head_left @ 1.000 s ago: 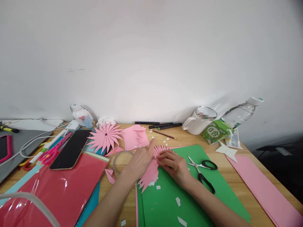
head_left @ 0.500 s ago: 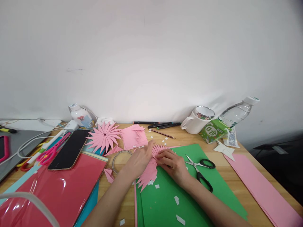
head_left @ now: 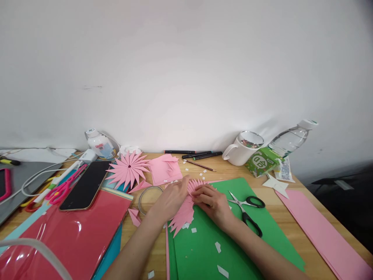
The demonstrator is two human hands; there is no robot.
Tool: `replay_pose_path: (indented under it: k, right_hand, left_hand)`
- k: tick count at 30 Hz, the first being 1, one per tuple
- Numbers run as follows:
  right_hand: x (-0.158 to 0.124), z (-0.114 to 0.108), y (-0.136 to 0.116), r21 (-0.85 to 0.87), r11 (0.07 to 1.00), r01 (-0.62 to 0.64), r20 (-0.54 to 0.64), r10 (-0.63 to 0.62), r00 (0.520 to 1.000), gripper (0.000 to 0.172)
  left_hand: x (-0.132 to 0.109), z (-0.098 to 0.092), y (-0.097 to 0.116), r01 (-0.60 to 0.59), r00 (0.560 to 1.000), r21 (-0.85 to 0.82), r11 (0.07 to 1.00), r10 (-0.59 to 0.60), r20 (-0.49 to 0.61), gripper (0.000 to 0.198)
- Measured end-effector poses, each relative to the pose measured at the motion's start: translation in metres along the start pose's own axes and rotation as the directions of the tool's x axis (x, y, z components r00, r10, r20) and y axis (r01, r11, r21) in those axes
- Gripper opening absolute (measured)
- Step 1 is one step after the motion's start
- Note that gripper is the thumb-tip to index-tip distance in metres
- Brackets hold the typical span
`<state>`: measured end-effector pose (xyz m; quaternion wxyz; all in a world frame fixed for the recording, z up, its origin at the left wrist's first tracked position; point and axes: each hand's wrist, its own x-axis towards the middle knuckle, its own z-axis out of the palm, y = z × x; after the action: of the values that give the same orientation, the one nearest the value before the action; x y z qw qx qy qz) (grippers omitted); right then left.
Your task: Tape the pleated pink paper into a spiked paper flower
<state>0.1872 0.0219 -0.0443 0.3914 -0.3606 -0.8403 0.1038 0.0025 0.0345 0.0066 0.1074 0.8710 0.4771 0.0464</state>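
Both of my hands rest on a pink spiky paper piece [head_left: 183, 216] lying at the left edge of a green paper sheet [head_left: 215, 241]. My left hand [head_left: 170, 198] presses its curled fingers onto the pink paper's upper part. My right hand [head_left: 212, 202] pinches the folded spikes near the top, fingers closed on them. A finished pink paper flower [head_left: 128, 169] lies to the upper left. Black-handled scissors [head_left: 247, 210] lie on the green sheet just right of my right hand.
A phone [head_left: 84, 184], pink scissors [head_left: 62, 186], red sheets [head_left: 67, 233] and a tape ring [head_left: 147, 196] lie at left. Pens [head_left: 201, 154], a white mug [head_left: 243, 147], a green pack [head_left: 262, 159] and a water bottle [head_left: 291, 140] line the wall. Pink sheets [head_left: 323, 229] lie at right.
My left index finger, pointing out a second ago, has curled down onto the pink paper. My hands otherwise stay in place; the view shifted slightly.
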Motion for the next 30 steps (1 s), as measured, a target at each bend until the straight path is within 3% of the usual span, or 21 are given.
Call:
replay_pose_path:
  k: [4,12,22,26,30]
  right_hand:
    - [-0.0002,0.0003,0.0000,0.000,1.000,-0.012,0.003,0.012,1.000,0.015]
    - [-0.0020,0.0023,0.0021,-0.015,1.000,-0.010,0.010,0.011,1.000,0.015]
    - [-0.0005,0.0012,-0.0001,0.002,1.000,-0.017,0.007,0.017,1.000,0.015]
    - [-0.0002,0.0009,-0.0001,-0.019,1.000,-0.018,0.012,0.018,1.000,0.016]
    - [-0.0004,0.0006,-0.0001,-0.023,1.000,-0.016,0.015,0.016,1.000,0.016]
  left_hand:
    - [0.0006,-0.0004,-0.0005,0.054,0.998,-0.131,0.990,-0.056,-0.009,0.040]
    - [0.0011,0.0007,0.0032,0.020,1.000,0.007,1.000,-0.020,-0.012,0.037]
    - [-0.0041,-0.0004,0.0049,0.001,1.000,-0.010,1.000,-0.001,0.003,0.033]
    - [-0.0013,0.0020,0.0019,0.094,0.996,-0.222,0.971,-0.094,0.009,0.023]
    - [0.0021,0.0002,0.0029,0.179,0.984,-0.213,0.960,-0.172,0.055,0.027]
